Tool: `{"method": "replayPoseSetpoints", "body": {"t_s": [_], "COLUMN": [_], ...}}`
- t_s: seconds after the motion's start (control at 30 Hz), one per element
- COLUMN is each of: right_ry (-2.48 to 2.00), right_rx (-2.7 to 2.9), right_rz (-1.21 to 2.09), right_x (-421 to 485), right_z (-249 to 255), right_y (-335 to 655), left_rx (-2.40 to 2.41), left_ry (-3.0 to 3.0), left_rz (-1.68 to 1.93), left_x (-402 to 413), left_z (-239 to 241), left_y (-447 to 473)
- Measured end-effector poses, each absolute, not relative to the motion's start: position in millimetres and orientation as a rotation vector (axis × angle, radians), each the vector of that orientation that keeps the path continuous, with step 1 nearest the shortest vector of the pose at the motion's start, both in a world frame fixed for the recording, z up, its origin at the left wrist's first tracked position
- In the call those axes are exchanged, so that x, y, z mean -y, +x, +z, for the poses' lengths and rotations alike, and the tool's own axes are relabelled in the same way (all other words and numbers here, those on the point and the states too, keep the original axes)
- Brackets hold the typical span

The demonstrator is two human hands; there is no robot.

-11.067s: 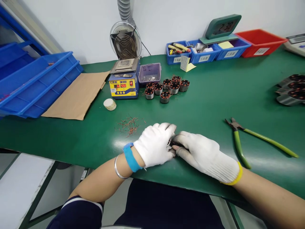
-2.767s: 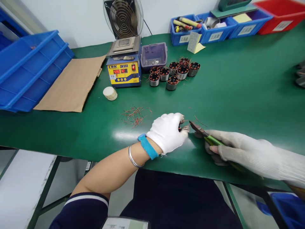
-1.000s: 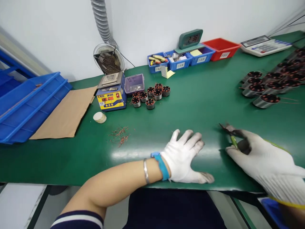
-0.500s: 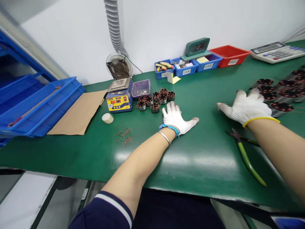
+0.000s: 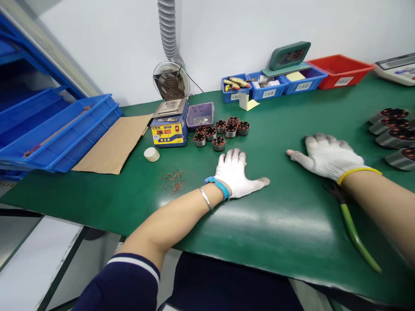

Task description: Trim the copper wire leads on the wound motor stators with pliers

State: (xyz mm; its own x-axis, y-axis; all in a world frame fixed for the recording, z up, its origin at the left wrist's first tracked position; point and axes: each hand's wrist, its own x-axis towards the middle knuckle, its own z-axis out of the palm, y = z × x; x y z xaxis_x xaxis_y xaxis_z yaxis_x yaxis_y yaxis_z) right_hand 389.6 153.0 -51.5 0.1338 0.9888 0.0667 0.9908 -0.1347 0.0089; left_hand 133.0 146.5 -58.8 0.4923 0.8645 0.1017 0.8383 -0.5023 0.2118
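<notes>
My left hand, in a white glove with bare fingertips showing, rests with fingers spread on the green table. Just beyond it stands a small cluster of copper-wound motor stators. One stator sits nearest to my fingers, apart from them. My right hand, gloved in white with a yellow cuff, is open with its thumb stretched to the left. Partly under that wrist lies a pair of green-handled pliers, its jaws half hidden. Larger-looking stators stand in rows to the right of this hand.
Cut copper wire bits lie left of my left hand. Behind are a blue-yellow soldering unit, a purple tray, blue tool boxes, a red bin and a clock. Cardboard and a blue crate stand left.
The view has shifted to the right-hand stators' disadvantage, with table items displaced in frame. My right hand has moved away from the stators, toward the pliers. Both hands stay open.
</notes>
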Motion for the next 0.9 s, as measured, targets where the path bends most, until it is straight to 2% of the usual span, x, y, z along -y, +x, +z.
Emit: {"method": "replayPoseSetpoints", "body": {"t_s": [0.17, 0.4, 0.53, 0.73, 0.9], "right_ry": [-1.922, -1.341, -1.366, -1.281, -1.390], "right_rx": [2.416, 2.623, 2.513, 2.489, 2.274], "right_rz": [-0.012, 0.063, 0.062, 0.095, 0.032], "right_x": [-129.7, -117.8, -133.5, -149.5, -165.1], "right_z": [-61.5, -79.4, -84.3, -98.0, -118.7], "right_y": [330.6, 249.4, 232.0, 201.1, 218.3], "left_rx": [-1.461, -1.783, -1.940, -1.335, -1.373], "left_ry": [2.604, 2.529, 2.465, 2.663, 2.622], "left_rz": [0.120, -0.004, 0.134, 0.136, 0.255], "left_x": [-116.7, -117.3, -95.9, -25.0, -41.3], "left_z": [-53.9, -41.7, -24.5, -34.1, -44.3], "left_y": [82.0, 22.5, 4.1, 19.0, 31.5]}}
